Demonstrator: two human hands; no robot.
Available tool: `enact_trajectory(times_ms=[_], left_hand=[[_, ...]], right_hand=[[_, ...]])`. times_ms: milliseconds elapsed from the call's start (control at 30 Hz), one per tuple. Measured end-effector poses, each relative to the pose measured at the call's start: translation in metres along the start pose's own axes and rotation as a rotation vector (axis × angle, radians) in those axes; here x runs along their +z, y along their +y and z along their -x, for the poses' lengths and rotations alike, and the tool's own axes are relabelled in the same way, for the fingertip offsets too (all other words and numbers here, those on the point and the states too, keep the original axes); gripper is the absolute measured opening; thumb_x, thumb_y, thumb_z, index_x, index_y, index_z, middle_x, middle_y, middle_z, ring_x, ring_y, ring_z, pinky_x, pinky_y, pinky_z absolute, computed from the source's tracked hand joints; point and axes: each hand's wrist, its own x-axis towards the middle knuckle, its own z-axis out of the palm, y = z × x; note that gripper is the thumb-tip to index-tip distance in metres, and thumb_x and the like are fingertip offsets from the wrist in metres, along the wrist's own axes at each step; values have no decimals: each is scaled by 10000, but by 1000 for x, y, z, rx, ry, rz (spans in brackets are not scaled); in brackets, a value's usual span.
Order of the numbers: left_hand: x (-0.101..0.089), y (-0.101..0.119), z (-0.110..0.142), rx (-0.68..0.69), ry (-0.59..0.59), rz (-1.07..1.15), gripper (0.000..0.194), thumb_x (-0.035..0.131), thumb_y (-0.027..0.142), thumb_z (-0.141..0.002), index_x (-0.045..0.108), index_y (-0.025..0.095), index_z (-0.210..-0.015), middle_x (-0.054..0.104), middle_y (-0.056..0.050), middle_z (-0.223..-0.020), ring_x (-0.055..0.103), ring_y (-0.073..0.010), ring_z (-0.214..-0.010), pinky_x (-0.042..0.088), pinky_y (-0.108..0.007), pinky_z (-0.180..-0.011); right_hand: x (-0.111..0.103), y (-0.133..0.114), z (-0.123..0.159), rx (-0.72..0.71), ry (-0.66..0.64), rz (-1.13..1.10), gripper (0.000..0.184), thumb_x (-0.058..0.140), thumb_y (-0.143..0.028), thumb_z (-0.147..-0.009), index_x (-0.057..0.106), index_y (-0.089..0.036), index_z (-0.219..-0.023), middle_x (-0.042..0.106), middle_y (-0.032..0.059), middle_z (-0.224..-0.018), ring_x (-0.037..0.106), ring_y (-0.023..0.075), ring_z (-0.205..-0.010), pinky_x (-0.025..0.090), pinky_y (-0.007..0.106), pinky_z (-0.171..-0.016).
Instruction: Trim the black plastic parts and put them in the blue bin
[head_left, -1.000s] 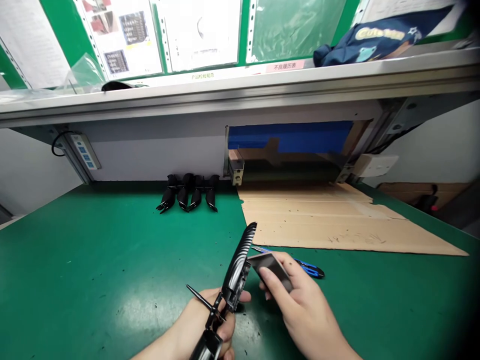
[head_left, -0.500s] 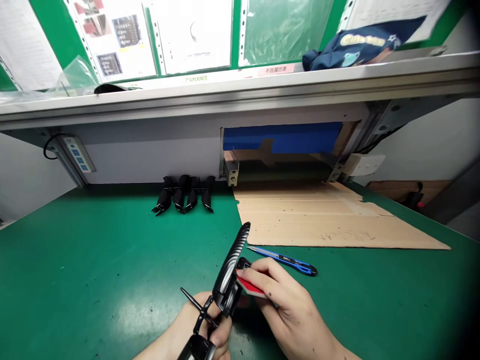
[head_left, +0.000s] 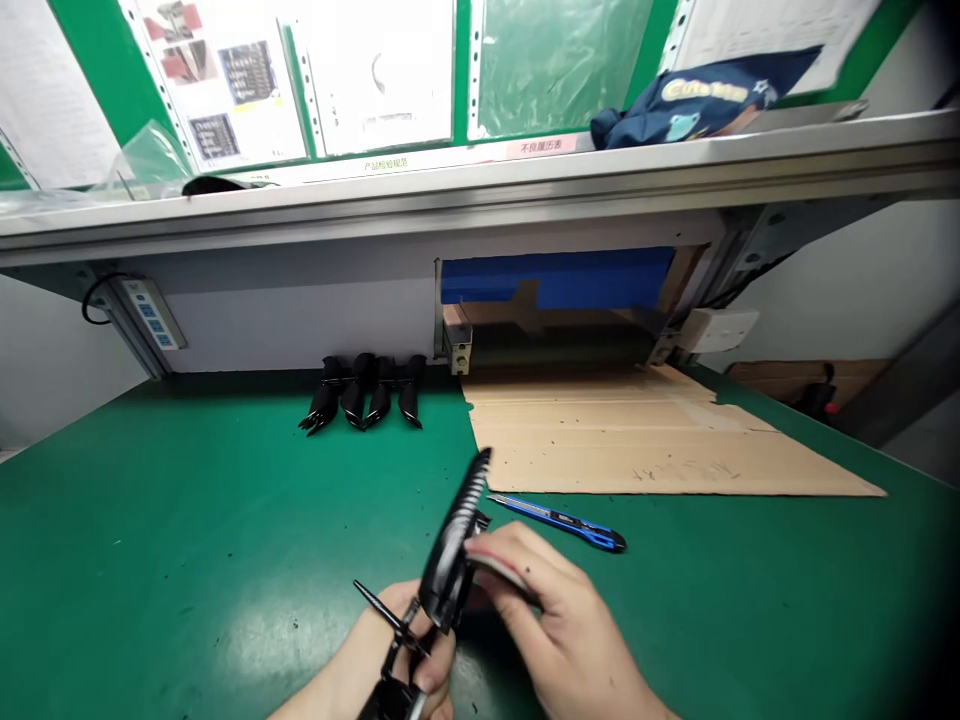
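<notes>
Left hand (head_left: 439, 668) pinches black part (head_left: 451, 555); right hand (head_left: 574, 622), thin pad (head_left: 504, 570). Blue knife (head_left: 562, 521), cardboard (head_left: 660, 440) at two o'clock; black pieces (head_left: 362, 393), eleven.

Both the left hand (head_left: 441, 662) and the right hand (head_left: 564, 625) are bare, and so are the left forearm (head_left: 330, 680), behind the left hand, and the right wrist (head_left: 634, 695), behind the right hand, as far as the lower edge of view. A small, dark, round spot (head_left: 527, 570) marks the right hand near its bent fingers, and a fainter fleck (head_left: 611, 683) sits farther back, towards the wrist; the fingertips are too blurred for detail.
</notes>
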Motion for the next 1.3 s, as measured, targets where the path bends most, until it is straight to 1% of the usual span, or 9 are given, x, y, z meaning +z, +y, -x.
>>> enact_trajectory(times_ms=[200, 367, 500, 667, 867, 1000, 1067, 1200, 1300], left_hand=[[-9, 23, -2, 139, 29, -61, 604, 662, 606, -732, 633, 151, -1128, 363, 99, -408, 275, -52, -305, 378, -227, -418], [12, 53, 22, 142, 207, -457, 642, 582, 541, -838, 480, 158, -1343, 435, 57, -579, 347, -72, -475, 285, -199, -486], [18, 50, 33, 62, 200, -1016, 716, 576, 407, -869, 265, 206, -1482, 460, 47, -623, 334, -105, -529, 228, -215, -508], [1, 30, 20, 141, 54, -1209, 858, 613, 408, -835, 152, 136, -1506, 368, 77, -538, 265, -122, -467, 160, -247, -475], [9, 29, 17, 56, 28, -1101, 918, 608, 449, -820, 78, 158, -1510, 455, 74, -559, 368, -127, -511, 215, -235, -513], [17, 30, 18, 261, 145, -1202, 430, 582, 571, -801, 585, 174, -966, 536, 0, -655, 444, -148, -605, 244, -250, -563], [19, 30, 15, 316, 127, -1166, 475, 491, 634, -824, 467, 188, -663, 472, -7, -635, 393, -141, -607, 224, -259, -566], [20, 36, 22, 185, -124, -854, 559, 302, 730, -833, 399, 203, -677, 352, 25, -618, 278, -115, -550, 208, -243, -511], [19, 47, 40, 179, -190, -1041, 422, 440, 537, -879, 412, 194, -635, 342, 35, -605, 272, -106, -550, 194, -238, -504]], right_hand=[[-13, -4, 0, -99, -336, 115, 311, 420, -97, -912, 662, -231, -1053, 579, 55, -925, 587, 168, -816, 511, 261, -734], [-45, 27, -4, -37, -197, 574, 550, 398, -6, -743, 570, -268, -1196, 515, 82, -1181, 483, 268, -1118, 443, 466, -925], [-57, 22, -12, -73, -89, 546, 467, 311, 13, -734, 590, -238, -1013, 539, 65, -1106, 506, 230, -1066, 454, 417, -890], [-32, -5, -9, -298, -320, 497, 260, 403, -143, -884, 552, -229, -1079, 565, 63, -1045, 544, 212, -979, 448, 353, -867], [10, 19, 0, -310, -609, 1037, 126, 622, -184, -750, 499, -195, -731, 559, -7, -632, 548, 190, -518, 395, 293, -559], [1, 9, -6, -238, -540, 979, 220, 663, -168, -593, 477, -204, -704, 573, -33, -643, 552, 172, -541, 347, 254, -523], [-2, -3, -9, -187, -485, 929, 244, 652, -127, -586, 464, -208, -718, 561, -52, -649, 541, 141, -556, 339, 217, -511], [4, -23, -8, -114, -425, 831, 262, 573, -38, -625, 455, -203, -791, 564, -48, -718, 535, 102, -602, 367, 162, -543], [1, -41, -7, -137, -567, 763, 249, 546, -29, -572, 438, -216, -697, 510, -78, -646, 492, 101, -574, 324, 179, -537]])
